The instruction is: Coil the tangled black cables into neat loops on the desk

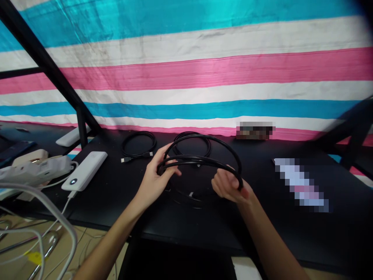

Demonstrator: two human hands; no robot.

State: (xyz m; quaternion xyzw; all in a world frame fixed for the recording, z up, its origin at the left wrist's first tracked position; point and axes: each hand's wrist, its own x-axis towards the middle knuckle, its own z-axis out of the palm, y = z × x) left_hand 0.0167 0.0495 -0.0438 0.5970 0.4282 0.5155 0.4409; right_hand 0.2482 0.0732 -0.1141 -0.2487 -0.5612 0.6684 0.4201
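Both my hands hold a black cable [204, 158] looped into a wide coil above the black table [122, 194]. My left hand [154, 175] pinches the left side of the coil where the strands bunch together. My right hand [230, 186] is closed round the coil's right side. A loose end of the cable with a pale plug [190, 194] lies on the table below the coil. Behind it rests a second coiled black cable [192, 142], and a third coiled black cable [138, 146] lies farther left.
A white power bank [85, 170] with a lit button and a white lead sits at the left, beside a white power strip [35, 171]. Another white device [71, 136] lies behind a black frame post [81, 126]. Striped cloth hangs behind. White cables hang bottom left.
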